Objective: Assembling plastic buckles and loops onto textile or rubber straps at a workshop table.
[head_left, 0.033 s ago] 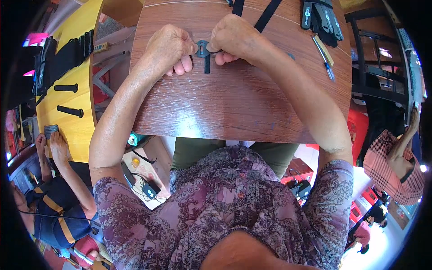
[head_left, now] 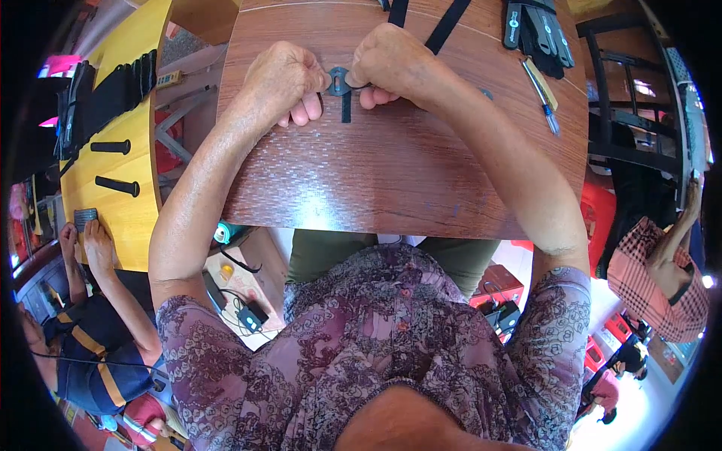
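Small dark buckle (head_left: 338,80) with short strap tail, pinched between both hands at 12 o'clock of worktop (head_left: 391,173), held just above surface for steady close work.
Worktop: brown wood grain, bare middle kept as working space.
Black straps (head_left: 444,22) at 12 o'clock edge, black strap pieces (head_left: 538,30) at 1 o'clock, within reach.
Left hand (head_left: 282,83) curled closed, thumb and forefinger gripping buckle's left side.
Right hand (head_left: 391,64) likewise closed on right side.
Pen-like tool (head_left: 543,94) at 2 o'clock, parked aside.
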Demonstrator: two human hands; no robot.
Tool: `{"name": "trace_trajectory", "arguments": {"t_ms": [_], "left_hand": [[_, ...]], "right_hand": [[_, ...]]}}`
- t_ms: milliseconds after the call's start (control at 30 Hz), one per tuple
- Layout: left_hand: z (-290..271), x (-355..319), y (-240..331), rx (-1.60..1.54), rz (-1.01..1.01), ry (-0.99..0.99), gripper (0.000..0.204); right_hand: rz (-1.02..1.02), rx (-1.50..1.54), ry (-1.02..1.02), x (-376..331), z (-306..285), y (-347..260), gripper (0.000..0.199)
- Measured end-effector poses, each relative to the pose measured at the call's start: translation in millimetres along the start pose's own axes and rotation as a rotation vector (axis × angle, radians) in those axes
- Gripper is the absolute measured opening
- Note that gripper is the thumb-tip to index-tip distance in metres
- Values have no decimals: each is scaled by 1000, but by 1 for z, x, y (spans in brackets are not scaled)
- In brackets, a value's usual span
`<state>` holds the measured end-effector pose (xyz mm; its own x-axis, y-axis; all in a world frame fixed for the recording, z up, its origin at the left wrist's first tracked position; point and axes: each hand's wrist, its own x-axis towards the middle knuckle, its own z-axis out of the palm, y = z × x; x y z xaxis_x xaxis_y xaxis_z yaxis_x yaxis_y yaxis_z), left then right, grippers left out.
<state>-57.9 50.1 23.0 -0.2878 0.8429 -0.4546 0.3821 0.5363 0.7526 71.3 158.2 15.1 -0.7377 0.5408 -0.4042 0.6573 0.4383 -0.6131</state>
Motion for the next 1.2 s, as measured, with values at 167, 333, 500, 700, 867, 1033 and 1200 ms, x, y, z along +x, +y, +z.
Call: {"name": "trace_trajectory", "arguments": {"t_ms": [167, 333, 500, 700, 867, 1033, 1200], "left_hand": [[2, -2, 5, 49, -8, 22, 17], [2, -1, 7, 100, -18, 33, 16], [-1, 1, 3, 38, 8, 25, 18], [0, 2, 0, 7, 29, 42, 18], [5, 0, 11, 130, 18, 66, 18], [7, 0, 18, 261, 13, 97, 19], [10, 0, 19, 298, 22, 102, 19]], "right_hand": [[111, 51, 4, -1, 0, -5, 20], [88, -27, -4, 1, 0, -5, 22], [-136, -207, 31, 10, 5, 7, 22], [-109, -162, 47, 4, 3, 0, 23], [95, -23, 33, -9, -5, -13, 23], [86, 119, 17, -4, -5, -9, 17], [13, 152, -146, -15, -27, -3, 16]]}}
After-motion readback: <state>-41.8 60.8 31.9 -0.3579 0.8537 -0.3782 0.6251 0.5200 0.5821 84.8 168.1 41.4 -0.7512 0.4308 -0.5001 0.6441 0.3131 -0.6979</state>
